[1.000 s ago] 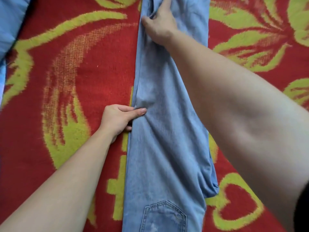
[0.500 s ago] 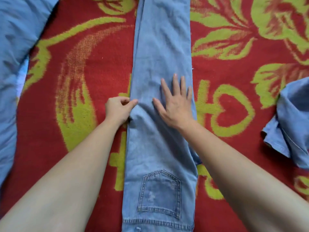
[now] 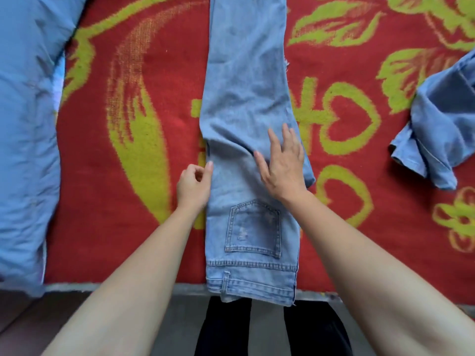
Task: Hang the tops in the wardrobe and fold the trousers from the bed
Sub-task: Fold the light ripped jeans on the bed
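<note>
While the jeans (image 3: pixel 246 73) lie lengthwise down the middle of the red blanket (image 3: pixel 159 240), waistband at the near edge, the right hand (image 3: pixel 284 165) rests flat on them with fingers spread. The left hand (image 3: pixel 194 186) is loosely curled at their left edge; I cannot tell whether it pinches cloth. Blue garments lie far left (image 3: pixel 25 124) and right (image 3: pixel 442 119).

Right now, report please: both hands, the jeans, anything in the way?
Right hand flat on jeans; left hand loosely curled, thumb at their left edge. Jeans lie leg on leg, lengthwise on blanket. Blue garment lies apart, right.
</note>
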A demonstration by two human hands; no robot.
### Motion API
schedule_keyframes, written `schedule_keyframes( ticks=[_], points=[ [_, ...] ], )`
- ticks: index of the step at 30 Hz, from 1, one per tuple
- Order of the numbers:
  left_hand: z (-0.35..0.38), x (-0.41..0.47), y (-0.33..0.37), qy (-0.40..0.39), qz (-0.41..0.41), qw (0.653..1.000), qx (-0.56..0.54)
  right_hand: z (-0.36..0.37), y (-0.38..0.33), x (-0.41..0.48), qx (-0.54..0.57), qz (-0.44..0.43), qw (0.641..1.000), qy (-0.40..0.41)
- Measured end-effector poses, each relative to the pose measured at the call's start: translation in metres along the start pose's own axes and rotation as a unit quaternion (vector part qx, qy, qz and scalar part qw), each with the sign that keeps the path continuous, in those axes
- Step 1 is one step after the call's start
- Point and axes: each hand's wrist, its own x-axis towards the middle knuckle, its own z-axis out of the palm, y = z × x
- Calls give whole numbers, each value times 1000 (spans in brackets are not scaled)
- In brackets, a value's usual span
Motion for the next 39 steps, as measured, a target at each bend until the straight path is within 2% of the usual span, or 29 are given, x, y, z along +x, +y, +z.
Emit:
schedule_keyframes(
  ticks=[4, 8, 10, 13, 17, 20, 22, 27, 30, 33, 36, 39],
  points=[
    [4, -86, -43, -32, -54, 995, 74, 3, 15, -89, 55, 94, 994, 19],
    [7, -158, -78, -78, -83, 976, 186, 27, 29, -178, 124, 257, 958, -43],
    [8, -173, -84, -88, -94, 976, 173, 39, 35, -208, 130, 325, 932, -91],
    [9, -181, -89, -96, -97, 980, 147, 46, 41, -228, 172, 362, 907, -127],
    [16, -201, -98, -119, -120, 978, 121, 43, 48, -240, 214, 357, 896, -153],
    [17, -215, -96, -126, -165, 977, 56, 37, 57, -249, 246, 354, 880, -199],
    [14, -222, -92, -113, -156, 981, 12, 30, 63, -254, 269, 350, 869, -226],
    [-5, -273, -75, -54, -127, 983, -121, -4, 68, -293, 395, 306, 852, -156],
    [-11, -315, -73, -49, -124, 977, -169, -23, 73, -328, 426, 297, 845, -131],
    [-6, -358, -86, -78, -173, 960, -204, -33, 86, -365, 415, 318, 836, -168],
    [4, -391, -101, -101, -243, 940, -219, -32, 101, -398, 420, 345, 812, -212],
    [9, -408, -107, -116, -288, 922, -231, -30, 113, -415, 434, 343, 802, -223]
  ],
)
